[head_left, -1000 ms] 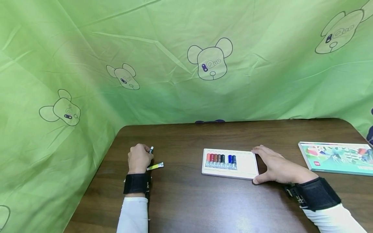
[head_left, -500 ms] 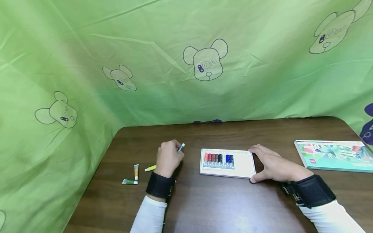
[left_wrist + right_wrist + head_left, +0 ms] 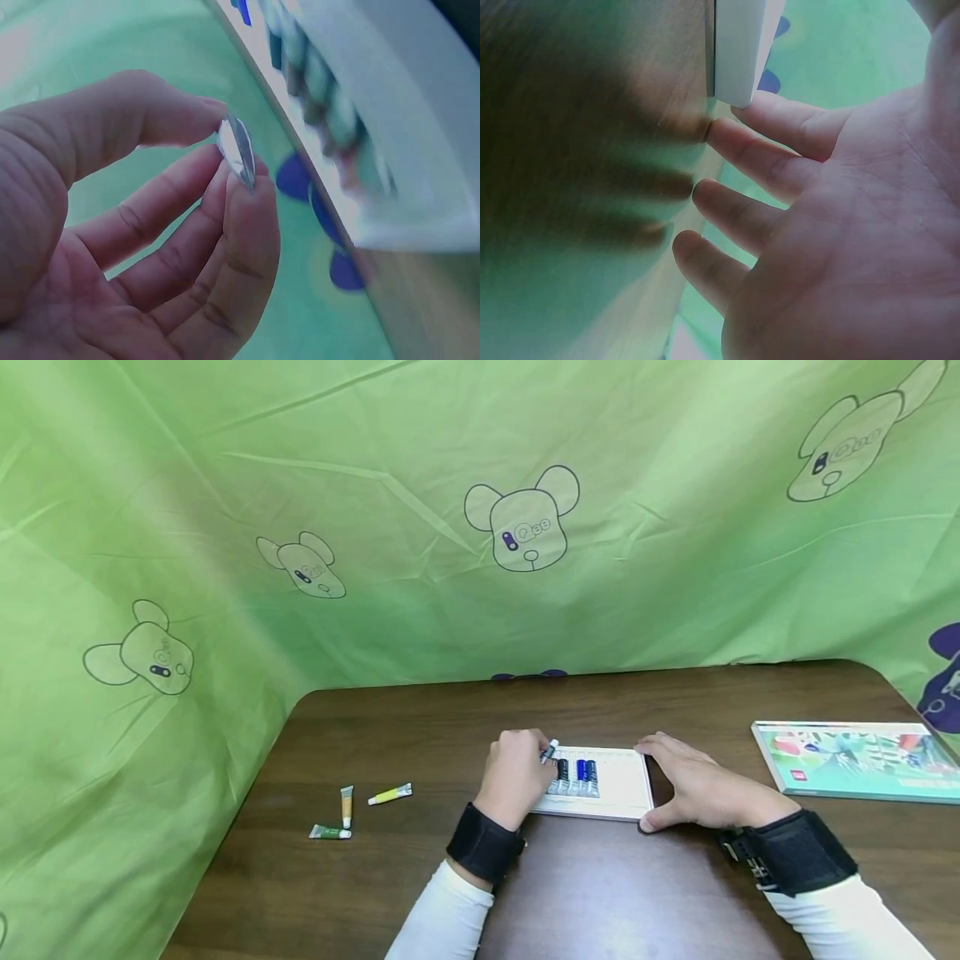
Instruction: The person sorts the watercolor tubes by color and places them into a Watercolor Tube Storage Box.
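My left hand [image 3: 516, 778] is over the left part of a white paint tray [image 3: 626, 783] and pinches a small paint tube [image 3: 236, 150] between thumb and fingertips. In the left wrist view the tube's flat silvery end shows. Blue and dark paint tubes [image 3: 587, 778] lie in a row in the tray; the left hand hides those farther left. At the tray's right end rests my right hand [image 3: 693, 789], thumb and fingers spread, thumb by the near corner and index finger by the far one. The right wrist view shows its straight fingers [image 3: 739, 217], one touching the tray's corner.
Three loose tubes lie on the brown table [image 3: 600, 893] at the left: a yellow tube [image 3: 391, 794], an orange tube [image 3: 347, 807] and a green tube [image 3: 328, 832]. A turquoise illustrated box [image 3: 855, 764] lies at the right. Green cloth [image 3: 405, 610] hangs behind the table.
My left hand has carried the pinched tube rightward from beside the loose tubes to the tray, uncovering the loose tubes. The right hand has stayed at the tray's right end.
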Action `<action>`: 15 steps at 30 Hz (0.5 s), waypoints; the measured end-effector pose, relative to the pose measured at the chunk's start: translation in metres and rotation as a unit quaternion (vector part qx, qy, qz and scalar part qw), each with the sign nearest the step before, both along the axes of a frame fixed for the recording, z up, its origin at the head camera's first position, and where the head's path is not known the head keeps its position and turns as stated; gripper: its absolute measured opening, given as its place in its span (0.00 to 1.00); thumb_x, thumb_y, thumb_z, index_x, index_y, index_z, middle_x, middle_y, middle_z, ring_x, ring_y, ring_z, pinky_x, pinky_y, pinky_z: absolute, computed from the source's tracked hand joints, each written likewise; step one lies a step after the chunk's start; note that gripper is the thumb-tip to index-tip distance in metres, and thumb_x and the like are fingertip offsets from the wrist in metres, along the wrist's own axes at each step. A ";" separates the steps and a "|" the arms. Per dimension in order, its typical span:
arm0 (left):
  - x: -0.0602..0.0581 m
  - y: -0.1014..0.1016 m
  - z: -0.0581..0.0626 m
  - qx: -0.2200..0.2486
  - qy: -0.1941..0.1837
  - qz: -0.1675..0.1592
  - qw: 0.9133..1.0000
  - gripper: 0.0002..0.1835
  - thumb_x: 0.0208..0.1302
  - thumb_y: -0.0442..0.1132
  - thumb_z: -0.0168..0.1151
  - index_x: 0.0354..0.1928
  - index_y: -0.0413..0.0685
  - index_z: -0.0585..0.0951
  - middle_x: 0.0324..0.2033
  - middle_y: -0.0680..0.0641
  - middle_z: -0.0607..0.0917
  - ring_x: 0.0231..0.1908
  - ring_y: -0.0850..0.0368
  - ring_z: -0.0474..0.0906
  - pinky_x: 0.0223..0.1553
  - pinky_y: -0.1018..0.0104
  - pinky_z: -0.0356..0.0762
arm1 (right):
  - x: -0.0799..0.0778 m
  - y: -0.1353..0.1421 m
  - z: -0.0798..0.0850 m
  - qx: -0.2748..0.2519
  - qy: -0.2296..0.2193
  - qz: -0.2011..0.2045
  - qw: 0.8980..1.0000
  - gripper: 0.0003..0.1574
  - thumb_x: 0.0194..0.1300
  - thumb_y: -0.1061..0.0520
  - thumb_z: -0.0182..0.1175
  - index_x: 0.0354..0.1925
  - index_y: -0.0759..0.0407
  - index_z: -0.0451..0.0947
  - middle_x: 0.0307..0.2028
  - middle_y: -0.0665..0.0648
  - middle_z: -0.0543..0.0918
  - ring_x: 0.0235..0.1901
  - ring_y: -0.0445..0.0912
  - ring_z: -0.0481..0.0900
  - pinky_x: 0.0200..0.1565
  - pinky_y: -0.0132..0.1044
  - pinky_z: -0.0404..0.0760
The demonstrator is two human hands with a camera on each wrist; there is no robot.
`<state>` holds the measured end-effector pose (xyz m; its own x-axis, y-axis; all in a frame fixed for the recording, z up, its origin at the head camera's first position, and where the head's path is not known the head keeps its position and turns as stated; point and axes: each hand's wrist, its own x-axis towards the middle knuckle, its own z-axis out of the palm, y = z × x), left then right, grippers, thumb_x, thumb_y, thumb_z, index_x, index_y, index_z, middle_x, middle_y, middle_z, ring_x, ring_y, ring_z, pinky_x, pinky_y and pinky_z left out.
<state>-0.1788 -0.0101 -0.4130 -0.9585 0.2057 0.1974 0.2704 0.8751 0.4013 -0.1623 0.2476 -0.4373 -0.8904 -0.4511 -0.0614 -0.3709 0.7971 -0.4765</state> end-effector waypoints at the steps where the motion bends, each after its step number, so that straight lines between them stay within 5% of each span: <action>1: 0.001 0.005 -0.001 -0.001 0.000 -0.005 1.000 0.09 0.49 0.38 0.67 0.36 0.48 0.86 0.30 0.52 0.86 0.27 0.61 0.78 0.27 0.70 0.74 | 0.000 0.000 0.000 -0.001 0.000 0.000 1.000 0.69 0.36 0.24 0.66 0.64 0.67 0.62 0.64 0.68 0.66 0.66 0.67 0.56 0.58 0.67 0.59; 8: 0.008 0.040 -0.005 0.004 -0.006 -0.038 0.999 0.07 0.50 0.36 0.64 0.33 0.50 0.86 0.30 0.54 0.85 0.16 0.67 0.67 0.15 0.75 0.64 | 0.000 -0.001 0.001 -0.004 0.004 0.003 1.000 0.68 0.36 0.24 0.67 0.64 0.67 0.63 0.64 0.69 0.66 0.65 0.68 0.57 0.57 0.67 0.61; 15: 0.012 0.065 -0.012 -0.063 0.023 -0.033 0.997 0.03 0.49 0.37 0.64 0.26 0.54 0.84 0.26 0.53 0.82 0.25 0.58 0.79 0.21 0.67 0.72 | 0.000 0.000 -0.002 -0.017 0.020 0.011 1.000 0.67 0.36 0.26 0.68 0.62 0.68 0.64 0.62 0.69 0.67 0.65 0.67 0.59 0.58 0.65 0.61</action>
